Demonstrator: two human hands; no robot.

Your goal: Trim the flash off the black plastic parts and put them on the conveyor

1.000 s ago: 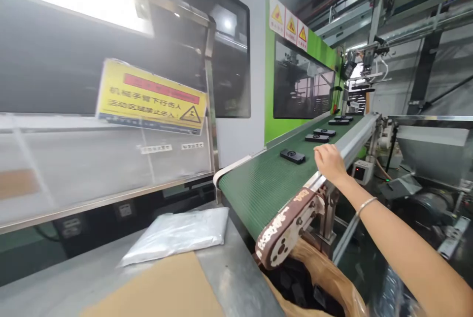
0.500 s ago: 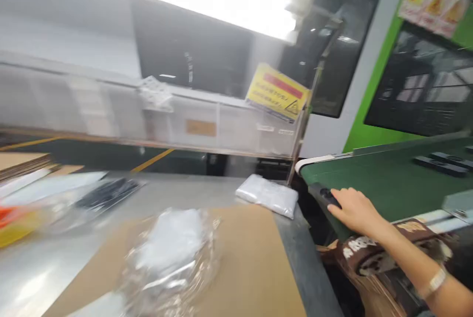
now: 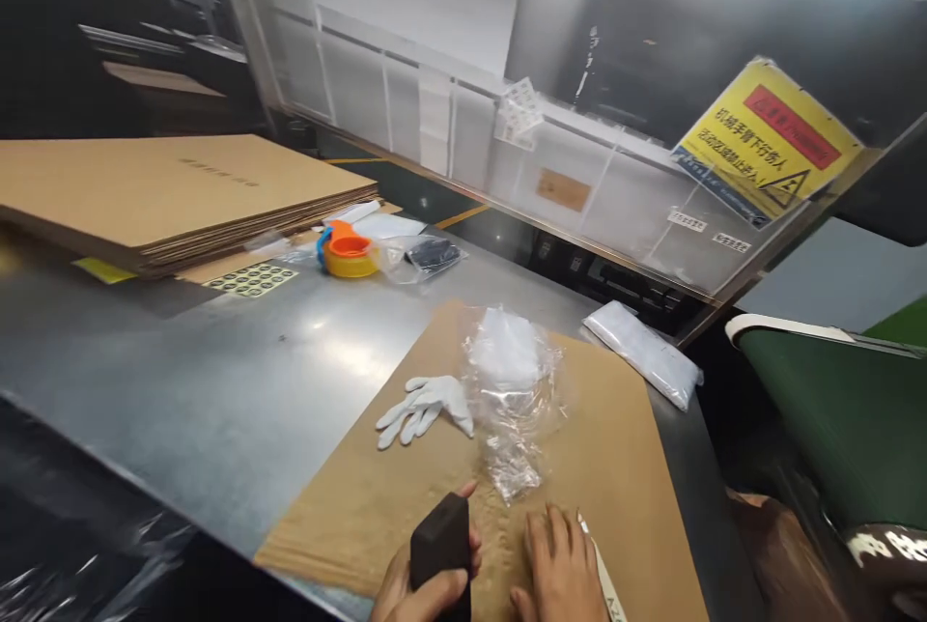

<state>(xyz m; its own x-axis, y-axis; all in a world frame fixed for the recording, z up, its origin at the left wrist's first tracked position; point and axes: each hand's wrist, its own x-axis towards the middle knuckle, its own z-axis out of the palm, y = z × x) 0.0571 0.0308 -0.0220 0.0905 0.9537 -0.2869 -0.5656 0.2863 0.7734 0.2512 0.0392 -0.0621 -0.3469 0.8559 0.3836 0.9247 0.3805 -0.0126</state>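
My left hand (image 3: 424, 593) is wrapped around a black rectangular block (image 3: 441, 545), held upright over the near edge of the cardboard sheet (image 3: 601, 448). To its right, my right hand (image 3: 561, 569) rests with fingers stretched forward and thumb apart. Along its outer side lies a slim white strip-like tool (image 3: 601, 569) with dark lettering; whether the hand touches it I cannot tell. Ahead of both hands are a white glove (image 3: 427, 407) and a crumpled clear plastic bag (image 3: 511, 390) with white material inside.
A cardboard stack (image 3: 181, 187) and an orange-yellow tape dispenser (image 3: 348, 253) stand on the metal table (image 3: 217, 390). A white packet (image 3: 644, 352) lies by the right edge. The green conveyor (image 3: 840, 419) runs at right; a clear-panelled barrier (image 3: 478, 139) with a yellow sign (image 3: 772, 139) stands behind.
The view has swung left. My right hand has moved from a black piece at the conveyor's end to the cardboard. My left hand has come into view, holding the black block.
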